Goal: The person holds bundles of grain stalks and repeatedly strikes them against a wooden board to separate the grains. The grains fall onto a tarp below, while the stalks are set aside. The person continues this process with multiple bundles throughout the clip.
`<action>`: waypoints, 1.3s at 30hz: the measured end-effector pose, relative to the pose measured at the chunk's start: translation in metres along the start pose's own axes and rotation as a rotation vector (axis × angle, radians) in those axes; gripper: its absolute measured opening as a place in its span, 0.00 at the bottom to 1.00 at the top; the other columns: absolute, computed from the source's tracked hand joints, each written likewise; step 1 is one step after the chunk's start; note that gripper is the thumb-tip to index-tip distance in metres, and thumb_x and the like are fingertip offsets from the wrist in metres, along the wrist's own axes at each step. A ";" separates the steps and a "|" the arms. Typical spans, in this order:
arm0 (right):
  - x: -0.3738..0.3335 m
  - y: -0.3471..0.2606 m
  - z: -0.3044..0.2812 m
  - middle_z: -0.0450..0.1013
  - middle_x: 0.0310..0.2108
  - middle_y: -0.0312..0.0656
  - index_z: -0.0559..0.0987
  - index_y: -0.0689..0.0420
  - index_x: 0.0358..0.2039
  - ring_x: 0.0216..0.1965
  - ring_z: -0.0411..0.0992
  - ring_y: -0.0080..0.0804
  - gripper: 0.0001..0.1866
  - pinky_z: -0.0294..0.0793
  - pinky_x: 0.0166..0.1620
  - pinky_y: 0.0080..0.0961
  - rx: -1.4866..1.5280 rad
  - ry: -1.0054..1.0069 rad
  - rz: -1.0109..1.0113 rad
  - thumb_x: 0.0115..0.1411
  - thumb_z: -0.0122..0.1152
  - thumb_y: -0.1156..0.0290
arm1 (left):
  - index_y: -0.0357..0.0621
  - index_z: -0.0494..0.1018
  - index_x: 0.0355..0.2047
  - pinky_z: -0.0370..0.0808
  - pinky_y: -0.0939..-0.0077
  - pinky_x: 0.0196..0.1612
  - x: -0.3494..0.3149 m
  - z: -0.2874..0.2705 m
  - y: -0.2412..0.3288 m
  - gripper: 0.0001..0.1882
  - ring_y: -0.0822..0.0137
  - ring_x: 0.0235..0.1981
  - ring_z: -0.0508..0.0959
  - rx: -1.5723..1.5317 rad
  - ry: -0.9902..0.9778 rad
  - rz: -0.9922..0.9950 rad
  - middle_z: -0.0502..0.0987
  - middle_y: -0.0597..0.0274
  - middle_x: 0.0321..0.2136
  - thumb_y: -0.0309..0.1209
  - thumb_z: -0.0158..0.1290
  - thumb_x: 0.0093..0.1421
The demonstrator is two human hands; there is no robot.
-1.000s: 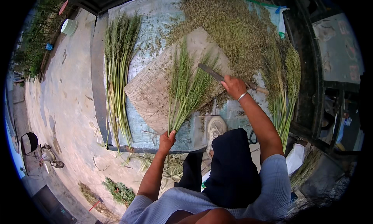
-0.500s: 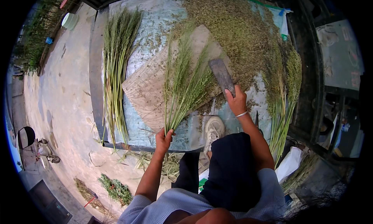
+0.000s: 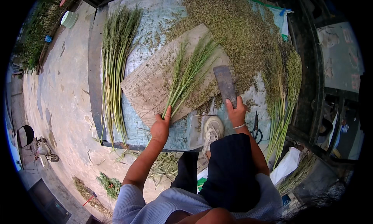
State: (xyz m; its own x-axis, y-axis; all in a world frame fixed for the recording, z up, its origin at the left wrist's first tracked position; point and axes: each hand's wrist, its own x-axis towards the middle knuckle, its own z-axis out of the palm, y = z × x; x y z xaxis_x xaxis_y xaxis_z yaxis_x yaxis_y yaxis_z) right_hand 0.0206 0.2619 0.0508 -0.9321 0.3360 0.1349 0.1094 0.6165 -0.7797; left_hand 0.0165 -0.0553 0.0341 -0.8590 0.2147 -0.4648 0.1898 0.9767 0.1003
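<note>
Wrapped round the stems of a small bunch of green seed-headed stalks (image 3: 184, 82) is my left hand (image 3: 160, 126); the feathery heads point up and to the right over a wooden board (image 3: 149, 78). My right hand (image 3: 236, 111) grips the lower end of a flat dark metal scraper (image 3: 225, 82), its blade at the board's right edge, apart from the stalks. Loose seed grains (image 3: 229, 25) are heaped behind and right of the board, with some scattered on it. My shoe (image 3: 213, 130) stands by the board's near edge.
A stalk bundle (image 3: 116, 68) lies at the left of the pale sheet (image 3: 155, 16); another bundle (image 3: 285, 99) lies at the right. Black scissors (image 3: 256, 131) rest beside my right forearm. Cut stalk scraps (image 3: 165, 166) litter the floor below. A dark frame (image 3: 311, 68) borders the right side.
My left hand has moved up the board and turned, and the bunch's heads now lie closer together. The scraper has shifted slightly right and down, uncovering the scissors.
</note>
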 end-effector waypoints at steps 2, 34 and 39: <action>-0.002 -0.005 0.004 0.69 0.18 0.53 0.67 0.63 0.31 0.21 0.70 0.53 0.15 0.65 0.20 0.38 -0.049 -0.077 -0.007 0.55 0.61 0.65 | 0.73 0.42 0.64 0.71 0.63 0.15 0.001 0.003 0.000 0.44 0.55 0.15 0.73 0.033 -0.018 0.003 0.64 0.45 0.36 0.20 0.45 0.53; -0.016 -0.004 0.032 0.66 0.14 0.52 0.67 0.59 0.32 0.18 0.67 0.54 0.16 0.63 0.18 0.42 -0.086 -0.317 -0.135 0.53 0.63 0.63 | 0.45 0.63 0.51 0.70 0.61 0.36 0.017 0.000 -0.011 0.25 0.46 0.33 0.72 -0.648 0.287 0.100 0.69 0.48 0.33 0.22 0.52 0.51; -0.020 0.005 0.032 0.65 0.14 0.50 0.67 0.59 0.32 0.17 0.66 0.53 0.16 0.62 0.18 0.41 -0.055 -0.259 -0.134 0.53 0.63 0.63 | 0.66 0.58 0.58 0.72 0.60 0.30 0.021 -0.005 -0.002 0.34 0.49 0.27 0.73 -0.444 0.233 0.093 0.65 0.50 0.33 0.21 0.48 0.52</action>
State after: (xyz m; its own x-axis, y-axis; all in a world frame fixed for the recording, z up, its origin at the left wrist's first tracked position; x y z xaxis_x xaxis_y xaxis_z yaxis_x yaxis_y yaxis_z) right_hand 0.0293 0.2357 0.0248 -0.9959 0.0602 0.0681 -0.0087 0.6830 -0.7304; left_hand -0.0041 -0.0526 0.0288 -0.9410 0.2456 -0.2327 0.0932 0.8493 0.5197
